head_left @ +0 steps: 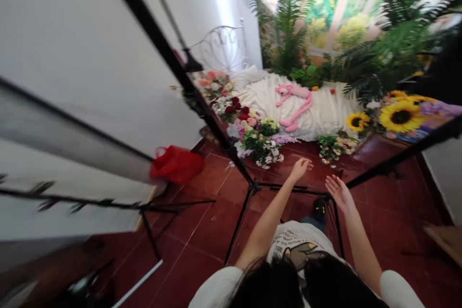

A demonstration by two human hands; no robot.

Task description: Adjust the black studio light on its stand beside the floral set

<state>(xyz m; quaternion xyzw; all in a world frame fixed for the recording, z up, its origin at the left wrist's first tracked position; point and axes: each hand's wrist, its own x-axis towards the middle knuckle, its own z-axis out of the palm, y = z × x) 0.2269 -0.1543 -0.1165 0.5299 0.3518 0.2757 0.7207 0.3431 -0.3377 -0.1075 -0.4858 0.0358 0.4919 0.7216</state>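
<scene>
My left hand is held out in the air in front of me, fingers loosely bent and apart from any object. Palm up, my right hand hovers a little to its right with the fingers spread. Neither hand holds anything. Below and around them stands a black metal frame with slanting poles. Beyond the hands, a pink plush toy lies on a white draped cloth. Bunches of artificial flowers edge the cloth, and a small bouquet lies on the floor ahead of my right hand.
A red bag rests on the tiled floor to the left, near a rack with clips. Large sunflowers are at the right. Palm fronds and a white metal headboard stand behind.
</scene>
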